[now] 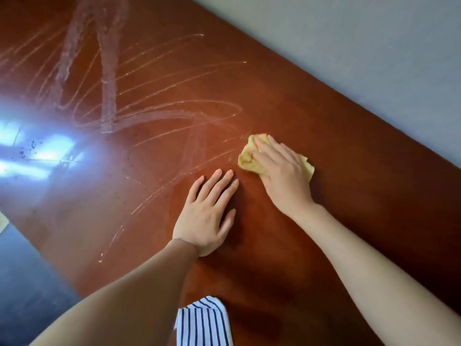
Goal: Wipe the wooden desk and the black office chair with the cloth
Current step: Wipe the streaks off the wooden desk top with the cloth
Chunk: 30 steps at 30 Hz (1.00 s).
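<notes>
We are pressing our right hand [282, 171], fingers flat, onto the bunched yellow cloth [247, 158] on the surface [349, 196]; our left hand [209, 213] is resting spread beside it. Being soft and light, the cloth is likely handling best palmed mid-bunch.

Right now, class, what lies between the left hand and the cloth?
Nothing but a narrow strip of bare desk; the head view shows the left hand flat beside the cloth, apart from it.
</notes>
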Available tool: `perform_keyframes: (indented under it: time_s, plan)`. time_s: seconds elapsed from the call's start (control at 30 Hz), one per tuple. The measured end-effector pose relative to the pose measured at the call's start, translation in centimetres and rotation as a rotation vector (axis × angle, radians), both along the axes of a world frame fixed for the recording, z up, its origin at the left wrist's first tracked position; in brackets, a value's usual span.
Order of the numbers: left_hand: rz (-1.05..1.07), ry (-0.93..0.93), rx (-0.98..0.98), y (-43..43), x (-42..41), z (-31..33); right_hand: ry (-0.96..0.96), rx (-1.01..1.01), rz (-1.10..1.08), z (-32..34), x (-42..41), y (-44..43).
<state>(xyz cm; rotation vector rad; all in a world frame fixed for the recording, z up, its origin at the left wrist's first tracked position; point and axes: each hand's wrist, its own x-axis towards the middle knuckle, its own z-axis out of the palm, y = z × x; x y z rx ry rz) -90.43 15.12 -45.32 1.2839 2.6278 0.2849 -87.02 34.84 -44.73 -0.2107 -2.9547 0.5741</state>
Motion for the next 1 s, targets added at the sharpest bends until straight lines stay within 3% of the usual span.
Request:
perform_keyframes:
  time_s: [0.23,0.33,0.5,0.73,1.0]
  plan:
    - [0.004,-0.012,0.002,-0.2,0.3,0.0,-0.049,0.010,0.428,0.6,8.7,2.6]
    - [0.003,-0.005,0.001,-0.2,0.3,-0.1,-0.090,0.038,0.470,1.0,8.8,6.4]
    - [-0.009,0.014,-0.008,-0.2,0.3,-0.2,-0.127,0.056,0.350,1.2,5.9,10.7]
    - [-0.031,0.015,-0.025,-0.2,0.3,-0.5,0.018,-0.005,-0.030,0.5,-1.9,13.9]
    - [-0.045,0.030,0.010,-0.2,0.0,-0.5,0.085,0.010,-0.366,-0.4,-11.8,12.7]
